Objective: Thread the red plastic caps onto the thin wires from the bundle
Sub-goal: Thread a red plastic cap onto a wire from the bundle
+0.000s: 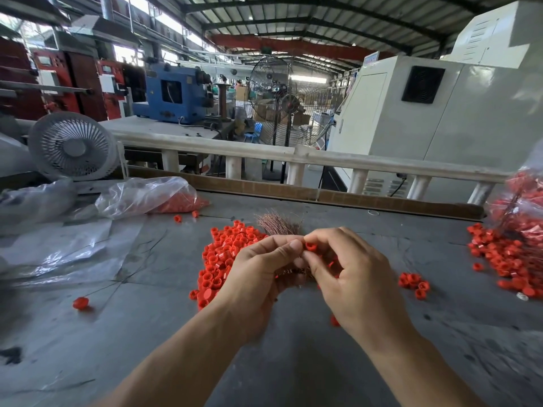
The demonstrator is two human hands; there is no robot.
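Note:
My left hand (pixel 258 268) grips a bundle of thin copper-coloured wires (pixel 277 224) whose ends fan out beyond my fingers. My right hand (pixel 349 268) pinches a red plastic cap (pixel 311 246) between thumb and forefinger, right against the left thumb tip. Under and to the left of my hands lies a pile of loose red caps (pixel 226 254) on the grey table (pixel 293 362). Whether a wire passes through the held cap is hidden by my fingers.
A second heap of caps on wires (pixel 505 257) lies at the right, under a plastic bag (pixel 526 207). A clear bag of caps (pixel 164 198) and a white fan (pixel 72 146) sit at the back left. A single capped wire (pixel 80 302) lies at the left.

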